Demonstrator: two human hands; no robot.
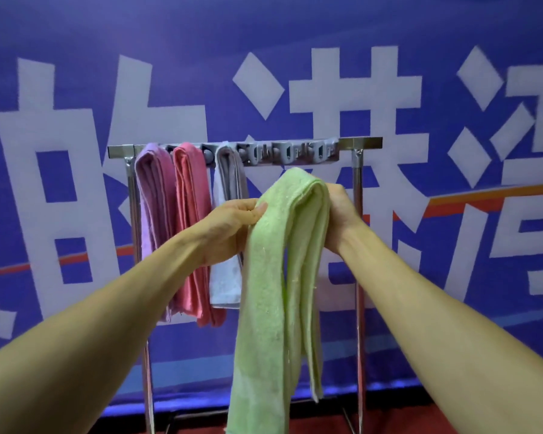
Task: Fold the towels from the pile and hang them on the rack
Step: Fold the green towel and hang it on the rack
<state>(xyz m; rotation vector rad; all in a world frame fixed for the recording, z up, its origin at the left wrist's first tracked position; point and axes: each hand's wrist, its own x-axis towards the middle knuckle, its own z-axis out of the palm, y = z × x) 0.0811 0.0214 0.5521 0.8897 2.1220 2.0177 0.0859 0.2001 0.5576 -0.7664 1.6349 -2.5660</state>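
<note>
A folded light-green towel (276, 277) hangs doubled over between my hands, just in front of the metal rack (365, 142). My left hand (229, 230) pinches its left edge near the fold. My right hand (339, 208) grips the fold from the right side, partly hidden behind the cloth. On the rack's grey clip bar (295, 153) hang a purple towel (154, 214), a pink towel (192, 220) and a pale grey-blue towel (228, 189), side by side at the left. The clips to the right of them hold nothing.
A blue banner with large white characters (295, 73) fills the wall behind the rack. The rack's right post (358, 277) runs down behind my right forearm. Red floor (420, 421) shows at the bottom.
</note>
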